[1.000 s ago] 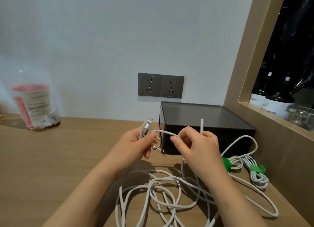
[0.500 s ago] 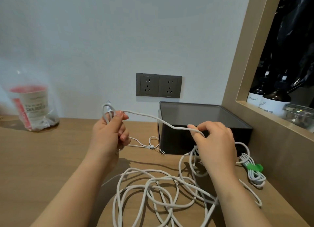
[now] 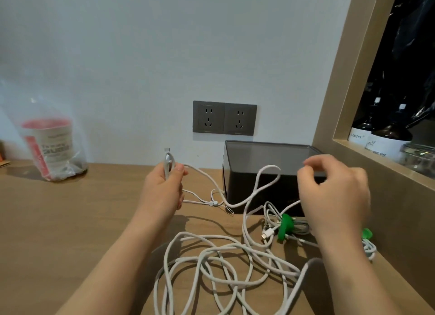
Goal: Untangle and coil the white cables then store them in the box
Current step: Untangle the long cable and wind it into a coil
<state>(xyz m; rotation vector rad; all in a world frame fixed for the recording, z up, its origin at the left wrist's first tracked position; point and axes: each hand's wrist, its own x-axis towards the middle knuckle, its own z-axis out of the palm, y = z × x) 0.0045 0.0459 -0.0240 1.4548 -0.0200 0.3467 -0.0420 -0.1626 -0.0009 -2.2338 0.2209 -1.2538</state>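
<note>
The left hand (image 3: 162,189) grips one strand near its end, plug (image 3: 167,151) upward, raised, I'd guess, so that length runs clear of the white cables (image 3: 223,255) heaped loose on the desk (image 3: 70,220). The right hand (image 3: 334,192), well apart, hovers blurred with curled fingers before the box (image 3: 270,154), whose lid is on; whether it pinches anything I cannot tell. Bundles with green ties (image 3: 285,227) lie just beside the box. A bottle (image 3: 362,135) reads "Master"; the bagged cup (image 3: 51,147) is illegible.
</note>
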